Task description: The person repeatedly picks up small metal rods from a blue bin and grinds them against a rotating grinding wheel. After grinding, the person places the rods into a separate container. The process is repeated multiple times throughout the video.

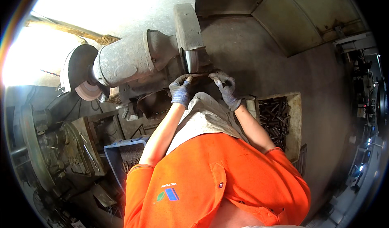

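Observation:
My left hand (pixel 180 92), in a grey-blue work glove, pinches one end of a thin dark metal rod (pixel 199 75). The other end is between the fingers of my right hand (pixel 227 89), gloved the same way. Level between both hands, the rod lies right at the lower edge of a pale grinding wheel (pixel 192 61) on a bench grinder (pixel 125 58). Whether rod and wheel touch, I cannot tell. A grey metal guard (pixel 187 27) covers the upper part of that wheel.
At the grinder's left end sits a second wheel (pixel 88 90). A box (pixel 297 122) full of dark metal rods stands to my right. On my left is a blue crate (pixel 117 151) with small metal pieces, and beyond it old machinery (pixel 77 143).

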A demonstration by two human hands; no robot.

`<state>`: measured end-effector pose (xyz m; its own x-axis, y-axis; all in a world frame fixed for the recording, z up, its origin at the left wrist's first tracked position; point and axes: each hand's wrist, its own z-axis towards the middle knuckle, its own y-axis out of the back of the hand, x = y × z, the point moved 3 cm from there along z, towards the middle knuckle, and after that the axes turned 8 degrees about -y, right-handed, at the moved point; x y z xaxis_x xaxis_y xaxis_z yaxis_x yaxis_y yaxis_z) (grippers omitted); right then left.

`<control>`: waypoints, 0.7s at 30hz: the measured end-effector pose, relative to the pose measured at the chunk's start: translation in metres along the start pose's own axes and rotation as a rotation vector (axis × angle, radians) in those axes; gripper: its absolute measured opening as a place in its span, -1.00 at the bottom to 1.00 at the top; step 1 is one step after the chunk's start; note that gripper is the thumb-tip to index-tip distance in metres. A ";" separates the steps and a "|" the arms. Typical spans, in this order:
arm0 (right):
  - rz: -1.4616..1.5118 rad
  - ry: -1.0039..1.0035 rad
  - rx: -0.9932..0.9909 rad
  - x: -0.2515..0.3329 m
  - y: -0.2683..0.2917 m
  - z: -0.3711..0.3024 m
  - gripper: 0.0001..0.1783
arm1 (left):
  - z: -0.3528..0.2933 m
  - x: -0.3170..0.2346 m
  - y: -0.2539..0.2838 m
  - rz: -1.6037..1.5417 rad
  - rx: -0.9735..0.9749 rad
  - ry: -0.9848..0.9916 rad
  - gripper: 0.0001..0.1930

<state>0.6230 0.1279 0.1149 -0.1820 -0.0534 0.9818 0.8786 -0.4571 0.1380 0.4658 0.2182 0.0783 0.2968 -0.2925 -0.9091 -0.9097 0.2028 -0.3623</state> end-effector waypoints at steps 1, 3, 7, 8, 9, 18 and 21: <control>0.004 -0.047 0.002 0.000 0.000 0.001 -0.81 | 0.001 0.001 0.000 -0.006 -0.012 -0.014 -0.90; 0.000 -0.107 0.001 -0.003 -0.001 0.001 -0.79 | 0.004 0.005 0.002 0.023 -0.021 -0.033 -0.90; 0.022 -0.137 -0.024 -0.008 -0.014 0.000 -0.81 | 0.004 -0.004 0.014 0.144 -0.104 -0.031 -0.88; 0.040 -0.138 -0.032 -0.009 -0.019 0.001 -0.83 | 0.004 -0.005 0.018 0.138 -0.118 -0.013 -0.88; 0.072 -0.151 -0.033 -0.011 -0.025 0.001 -0.83 | 0.005 -0.006 0.023 0.133 -0.135 0.002 -0.88; 0.161 -0.281 0.113 -0.027 -0.044 0.003 -0.66 | 0.011 -0.001 0.051 0.062 -0.123 -0.056 -0.90; 0.093 -0.330 0.066 -0.027 -0.035 0.006 -0.68 | 0.009 -0.007 0.035 0.108 -0.118 0.050 -0.91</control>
<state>0.5998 0.1505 0.0845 0.0439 0.2028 0.9782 0.9133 -0.4049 0.0430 0.4345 0.2353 0.0698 0.1835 -0.3217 -0.9289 -0.9641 0.1255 -0.2339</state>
